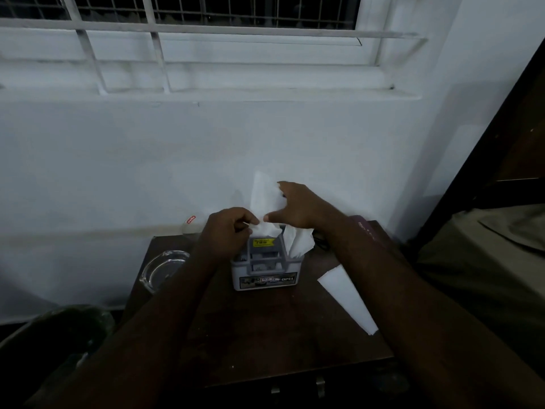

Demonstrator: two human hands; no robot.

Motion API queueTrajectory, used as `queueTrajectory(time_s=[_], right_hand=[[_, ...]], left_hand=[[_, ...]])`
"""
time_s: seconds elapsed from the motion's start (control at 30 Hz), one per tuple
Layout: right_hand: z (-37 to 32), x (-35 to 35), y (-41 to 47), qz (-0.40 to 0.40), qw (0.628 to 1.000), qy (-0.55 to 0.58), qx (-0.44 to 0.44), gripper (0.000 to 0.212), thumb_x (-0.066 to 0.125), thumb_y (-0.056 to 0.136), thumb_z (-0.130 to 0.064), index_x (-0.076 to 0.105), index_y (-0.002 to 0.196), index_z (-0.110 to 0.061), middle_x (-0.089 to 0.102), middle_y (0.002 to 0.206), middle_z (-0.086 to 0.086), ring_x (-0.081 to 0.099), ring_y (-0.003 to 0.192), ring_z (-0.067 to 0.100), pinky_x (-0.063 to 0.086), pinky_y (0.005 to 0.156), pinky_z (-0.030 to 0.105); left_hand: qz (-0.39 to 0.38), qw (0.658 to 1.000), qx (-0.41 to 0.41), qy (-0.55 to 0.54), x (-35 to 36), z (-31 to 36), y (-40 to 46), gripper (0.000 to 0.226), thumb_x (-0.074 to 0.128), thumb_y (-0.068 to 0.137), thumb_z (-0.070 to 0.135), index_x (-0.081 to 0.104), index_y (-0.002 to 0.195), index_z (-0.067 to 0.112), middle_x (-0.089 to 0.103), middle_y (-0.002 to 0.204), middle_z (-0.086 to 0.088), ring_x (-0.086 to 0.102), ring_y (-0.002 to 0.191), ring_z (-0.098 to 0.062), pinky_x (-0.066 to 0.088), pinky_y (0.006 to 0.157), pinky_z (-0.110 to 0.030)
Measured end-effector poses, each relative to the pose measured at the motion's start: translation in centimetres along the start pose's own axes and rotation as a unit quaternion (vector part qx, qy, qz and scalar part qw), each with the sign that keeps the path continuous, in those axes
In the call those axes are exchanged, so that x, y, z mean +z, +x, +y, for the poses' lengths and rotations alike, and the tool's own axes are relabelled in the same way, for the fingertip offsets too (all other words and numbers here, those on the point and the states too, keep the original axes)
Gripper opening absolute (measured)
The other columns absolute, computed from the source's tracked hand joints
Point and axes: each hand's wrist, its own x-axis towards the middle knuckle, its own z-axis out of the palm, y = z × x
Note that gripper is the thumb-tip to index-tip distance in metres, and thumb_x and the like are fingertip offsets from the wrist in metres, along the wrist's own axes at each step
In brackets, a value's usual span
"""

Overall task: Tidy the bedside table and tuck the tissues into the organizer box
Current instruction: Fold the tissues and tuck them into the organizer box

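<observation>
Left hand (228, 224) and right hand (295, 206) pinch a tissue (264, 196) — above the organizer box (263, 273).

The tabletop (265, 329) is dark brown wood, dull and lightly scuffed, with two small metal pulls (320, 385) at its near edge. The organizer box (264, 273) is smooth white and grey plastic with glossy printed stickers. The tissue (265, 196) above it is thin, soft, matt white paper, creased; another folded tissue (349, 299) on the right looks the same. The ashtray (163, 270) on the left is clear, shiny glass. The wall (147, 160) is matt white paint.
</observation>
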Motion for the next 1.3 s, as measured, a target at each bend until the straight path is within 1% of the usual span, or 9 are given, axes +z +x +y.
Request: queueTrajectory(time_s=[0.17,0.23,0.37,0.7,0.87,0.97,1.07,1.17,1.3], right_hand=[[-0.1,-0.1,0.5,0.025,0.999,-0.036,-0.012,0.062,0.072,0.084,-0.022,0.047,0.138,-0.004,0.050,0.143,0.014,0.046,0.130,0.028,0.034,0.100,0.027],[-0.2,0.0,0.7,-0.011,0.998,-0.068,-0.009,0.060,0.072,0.084,-0.020,0.049,0.135,-0.001,0.051,0.140,0.017,0.047,0.127,0.029,0.035,0.097,0.028],[-0.2,0.2,1.0,-0.022,0.997,-0.071,-0.012,0.054,0.076,0.080,-0.019,0.055,0.126,0.000,0.056,0.132,0.016,0.052,0.120,0.030,0.036,0.088,0.025],[0.1,1.1,0.9,-0.020,0.996,-0.079,-0.030,0.052,0.081,0.073,-0.022,0.062,0.120,-0.009,0.064,0.121,0.009,0.056,0.111,0.024,0.038,0.085,0.026],[0.0,0.9,1.2,-0.028,0.993,-0.105,-0.038,0.047,0.078,0.075,-0.022,0.063,0.118,-0.013,0.064,0.121,0.005,0.057,0.110,0.021,0.044,0.090,0.031],[0.0,0.0,0.1,-0.023,0.998,-0.049,-0.040,0.059,0.082,0.074,-0.026,0.059,0.126,-0.015,0.062,0.118,0.001,0.054,0.103,0.011,0.043,0.088,0.024],[0.9,-3.0,-2.9,0.095,0.983,0.158,-0.018,0.045,0.081,0.074,-0.037,0.065,0.114,-0.025,0.070,0.103,-0.002,0.063,0.091,0.008,0.050,0.081,0.021],[4.7,-5.6,-7.2,0.227,0.941,0.245,0.058,0.018,0.073,0.078,-0.035,0.072,0.093,-0.027,0.075,0.087,-0.002,0.070,0.081,0.012,0.053,0.070,0.022],[11.1,-4.4,-14.6,0.291,0.916,0.160,0.225,0.006,0.069,0.086,-0.026,0.066,0.087,-0.021,0.070,0.085,-0.001,0.067,0.078,0.014,0.053,0.064,0.028]], left_hand=[[-0.005,0.999,-0.032,-0.039,-0.2,0.2,0.0,0.021,0.071,0.079,0.010,0.058,0.082,0.026,0.065,0.079,0.014,0.063,0.077,0.004,0.048,0.064,-0.012],[-0.023,0.996,-0.086,-0.027,-0.2,0.2,0.2,0.035,0.074,0.078,0.018,0.046,0.096,0.027,0.065,0.083,0.008,0.065,0.077,-0.005,0.055,0.064,-0.028],[-0.008,0.994,-0.101,-0.041,0.2,0.4,0.5,0.070,0.078,0.079,0.018,0.027,0.128,0.020,0.058,0.079,0.012,0.061,0.073,-0.005,0.051,0.061,-0.021],[-0.049,0.990,-0.116,0.058,0.1,0.2,0.7,0.038,0.067,0.085,0.028,0.050,0.118,0.021,0.069,0.103,0.000,0.064,0.090,-0.020,0.052,0.077,-0.036],[-0.049,0.991,-0.115,0.048,-0.4,1.1,0.7,0.034,0.069,0.085,0.027,0.055,0.115,0.021,0.065,0.095,0.005,0.065,0.095,-0.023,0.053,0.086,-0.043],[-0.055,0.989,-0.124,0.052,-0.5,1.9,0.3,0.048,0.074,0.082,0.029,0.053,0.124,0.019,0.066,0.116,-0.004,0.062,0.109,-0.026,0.050,0.094,-0.046],[0.095,0.994,-0.032,0.053,-0.1,4.0,-0.9,0.056,0.074,0.082,0.029,0.053,0.130,0.010,0.058,0.131,-0.009,0.052,0.122,-0.025,0.042,0.102,-0.039],[0.218,0.968,0.122,0.030,1.7,8.4,-2.6,0.028,0.066,0.087,0.025,0.062,0.111,0.012,0.064,0.113,-0.004,0.059,0.107,-0.021,0.044,0.093,-0.033],[-0.015,0.972,0.235,-0.004,8.0,12.7,-6.4,0.015,0.058,0.093,0.018,0.068,0.104,0.014,0.068,0.104,-0.002,0.060,0.098,-0.020,0.045,0.089,-0.032]])
